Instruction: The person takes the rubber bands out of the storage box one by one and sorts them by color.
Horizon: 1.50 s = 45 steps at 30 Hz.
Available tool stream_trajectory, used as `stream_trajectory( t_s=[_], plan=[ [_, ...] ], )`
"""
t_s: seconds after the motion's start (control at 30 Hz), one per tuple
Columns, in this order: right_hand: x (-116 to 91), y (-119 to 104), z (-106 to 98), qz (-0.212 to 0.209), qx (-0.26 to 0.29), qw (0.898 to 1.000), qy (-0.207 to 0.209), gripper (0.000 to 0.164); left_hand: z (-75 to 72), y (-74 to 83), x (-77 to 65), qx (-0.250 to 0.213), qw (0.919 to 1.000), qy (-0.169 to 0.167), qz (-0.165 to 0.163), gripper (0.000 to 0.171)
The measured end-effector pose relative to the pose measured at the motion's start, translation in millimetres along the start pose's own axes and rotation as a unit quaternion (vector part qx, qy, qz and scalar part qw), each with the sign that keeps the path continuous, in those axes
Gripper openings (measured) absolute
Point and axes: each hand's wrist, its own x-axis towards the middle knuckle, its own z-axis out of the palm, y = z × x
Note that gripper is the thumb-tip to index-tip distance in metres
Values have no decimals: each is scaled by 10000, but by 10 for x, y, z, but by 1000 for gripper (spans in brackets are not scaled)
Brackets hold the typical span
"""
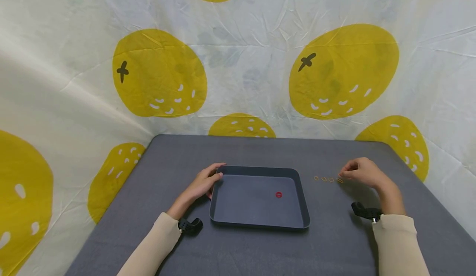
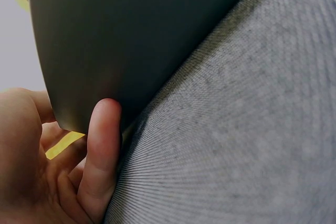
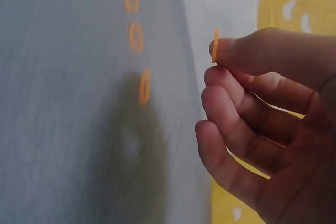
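A dark grey rectangular tray (image 1: 256,225) lies on the table, with a small red ring (image 1: 279,194) inside. My left hand (image 1: 203,183) grips the tray's left side near the far corner, thumb over the rim. From the left wrist, a fingertip (image 2: 105,119) presses against the tray's outer wall (image 2: 131,35). My right hand (image 1: 362,172) is raised over the table to the right of the tray. Between its thumb and forefinger it pinches a thin orange rubber band (image 3: 214,46), seen edge-on. Several similar rubber bands (image 1: 324,179) lie in a row beside that hand.
The grey cloth-covered table (image 1: 260,251) ends at a white curtain (image 1: 245,82) with yellow fruit prints at the back and sides. Black wrist straps (image 1: 190,226) sit on both forearms. The right hand's shadow falls on the cloth near the row.
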Motion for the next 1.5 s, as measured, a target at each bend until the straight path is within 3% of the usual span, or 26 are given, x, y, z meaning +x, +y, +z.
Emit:
stream_trajectory(
  t_s=[0.33,0.73,1.03,1.2,1.5],
  plan=[
    [-10,301,81,481,-441,9978,66,18,8,5,-13,27,10000,43,2,47],
    [10,352,162,389,-592,9967,398,16,8,-12,-2,44,10000,5,17,47],
    [5,330,122,537,-517,9969,236,21,18,-2,-9,41,10000,55,24,46],
    [4,290,54,421,-482,9975,300,23,14,9,-10,14,10000,62,-61,46],
    [-7,-31,-123,54,-3,9980,633,35,10,27,7,-1,9998,87,-155,46]
  ],
)
